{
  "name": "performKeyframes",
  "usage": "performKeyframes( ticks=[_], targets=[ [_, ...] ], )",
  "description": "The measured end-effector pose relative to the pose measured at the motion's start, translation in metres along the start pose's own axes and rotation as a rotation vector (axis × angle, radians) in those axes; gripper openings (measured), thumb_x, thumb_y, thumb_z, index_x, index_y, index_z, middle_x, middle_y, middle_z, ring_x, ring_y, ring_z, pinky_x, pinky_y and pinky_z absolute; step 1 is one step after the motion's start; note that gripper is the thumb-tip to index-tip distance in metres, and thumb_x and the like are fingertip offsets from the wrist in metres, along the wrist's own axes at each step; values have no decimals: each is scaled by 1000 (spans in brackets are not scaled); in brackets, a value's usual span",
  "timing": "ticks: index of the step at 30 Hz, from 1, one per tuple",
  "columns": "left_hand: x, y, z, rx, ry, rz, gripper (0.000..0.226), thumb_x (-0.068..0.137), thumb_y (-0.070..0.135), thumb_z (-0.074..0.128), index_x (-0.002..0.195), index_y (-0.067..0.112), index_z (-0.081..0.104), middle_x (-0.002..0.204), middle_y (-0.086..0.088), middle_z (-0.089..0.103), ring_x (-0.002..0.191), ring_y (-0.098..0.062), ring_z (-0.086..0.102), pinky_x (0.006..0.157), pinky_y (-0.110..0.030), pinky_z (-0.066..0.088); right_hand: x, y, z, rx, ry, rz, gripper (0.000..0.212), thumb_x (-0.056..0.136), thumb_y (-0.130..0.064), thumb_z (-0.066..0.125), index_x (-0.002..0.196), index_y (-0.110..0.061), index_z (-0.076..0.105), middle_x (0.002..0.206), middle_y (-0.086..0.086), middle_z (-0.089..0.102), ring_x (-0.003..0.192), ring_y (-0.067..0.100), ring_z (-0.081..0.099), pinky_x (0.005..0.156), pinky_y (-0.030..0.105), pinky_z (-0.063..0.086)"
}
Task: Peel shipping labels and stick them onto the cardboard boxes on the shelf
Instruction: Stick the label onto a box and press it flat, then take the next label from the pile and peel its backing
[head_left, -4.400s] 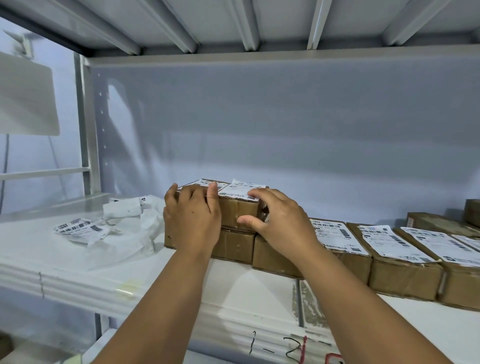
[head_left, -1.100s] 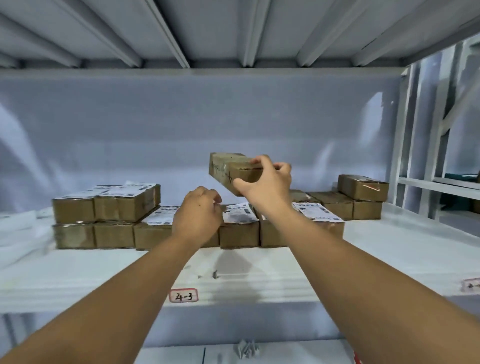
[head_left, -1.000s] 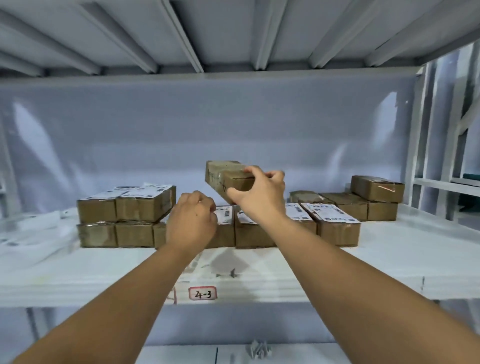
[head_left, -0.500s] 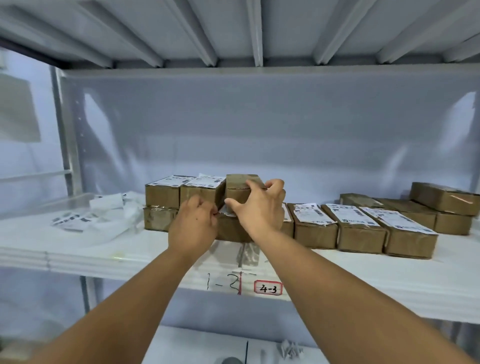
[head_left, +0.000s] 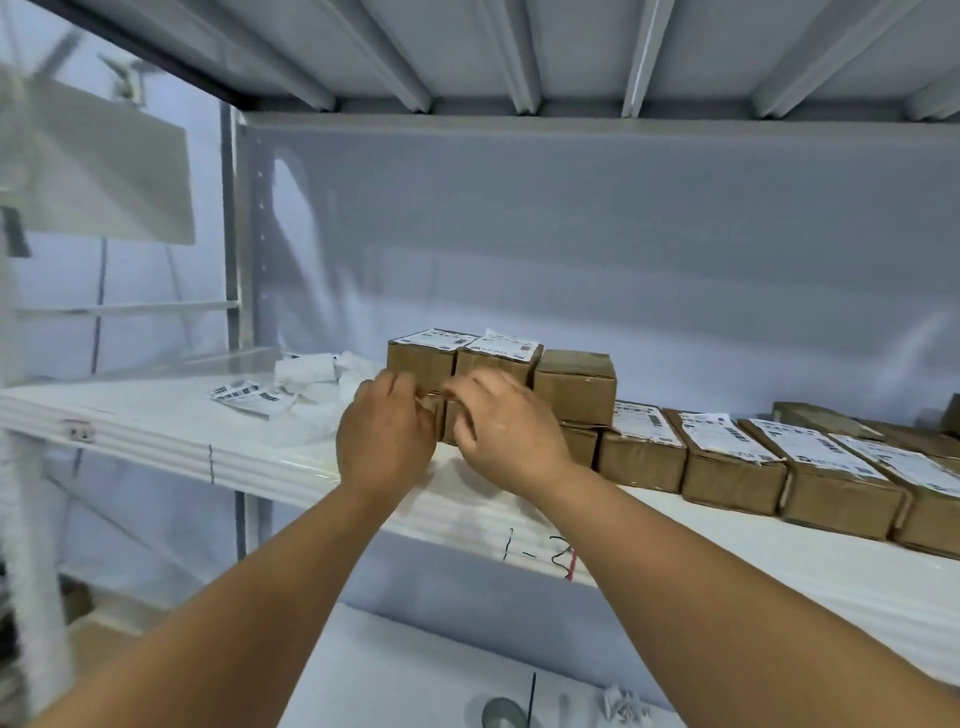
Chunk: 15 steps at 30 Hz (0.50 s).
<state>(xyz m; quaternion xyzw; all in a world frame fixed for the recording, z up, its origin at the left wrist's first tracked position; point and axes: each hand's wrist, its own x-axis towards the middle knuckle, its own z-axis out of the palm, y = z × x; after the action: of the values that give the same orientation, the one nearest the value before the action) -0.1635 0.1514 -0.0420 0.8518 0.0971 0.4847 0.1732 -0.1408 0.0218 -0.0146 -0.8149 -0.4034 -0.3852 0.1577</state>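
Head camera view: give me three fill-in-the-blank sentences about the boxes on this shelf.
The upper tier of the brown cardboard box stack has ___ boxes. Its rightmost brown cardboard box carries ___ label. The loose white shipping labels lie on the stack's ___ side.
Missing: three; no; left.

Box stack (head_left: 571, 387) ahead, open room above it

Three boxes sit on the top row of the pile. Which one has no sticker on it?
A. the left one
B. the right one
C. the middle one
B: the right box is bare brown on top, while the left box and middle box have white labels on top.
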Motion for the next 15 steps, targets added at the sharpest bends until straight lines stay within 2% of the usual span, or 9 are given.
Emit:
performKeyframes(
  ticks=[4, 7, 11, 13, 15],
  targets=[
    [8, -52, -7, -28, 40, -193, 41, 76, -13, 47, 113, 0, 56, 113, -23, 48, 104, -40, 43, 80, -44, 38, 19, -30, 29, 93, -349, 43, 35, 91, -14, 43, 123, -21, 56, 128, 2, 53, 116, 24, 50, 85, 34, 45],
    [17, -91, -14, -22, 30, -251, 51, 75, -20, 40, 120, -1, 52, 124, -23, 41, 111, -40, 42, 87, -43, 40, 30, -46, 58, 157, -397, 27, 39, 92, -12, 41, 128, -21, 55, 136, 0, 51, 128, 22, 40, 99, 32, 39],
    [41, -131, -17, -5, -24, -317, 50, 81, -15, 38, 127, 2, 48, 126, -20, 46, 114, -37, 46, 91, -41, 40, 48, -68, 91, 185, -408, -20, 46, 94, -7, 38, 138, -17, 46, 149, 0, 39, 137, 21, 29, 112, 30, 26],
    [50, -147, -12, 12, -122, -337, 45, 85, -8, 42, 129, 2, 48, 127, -21, 49, 116, -36, 47, 91, -39, 39, 60, -78, 104, 187, -455, -30, 47, 97, -10, 37, 144, -16, 37, 154, 2, 29, 143, 20, 20, 114, 29, 17],
    [51, -160, -4, 70, -243, -350, 43, 88, 7, 53, 130, 4, 47, 129, -19, 51, 119, -34, 48, 92, -37, 39, 71, -86, 116, 179, -490, -10, 47, 100, -18, 37, 146, -15, 32, 157, 4, 23, 145, 22, 15, 115, 30, 12]
  ],
)
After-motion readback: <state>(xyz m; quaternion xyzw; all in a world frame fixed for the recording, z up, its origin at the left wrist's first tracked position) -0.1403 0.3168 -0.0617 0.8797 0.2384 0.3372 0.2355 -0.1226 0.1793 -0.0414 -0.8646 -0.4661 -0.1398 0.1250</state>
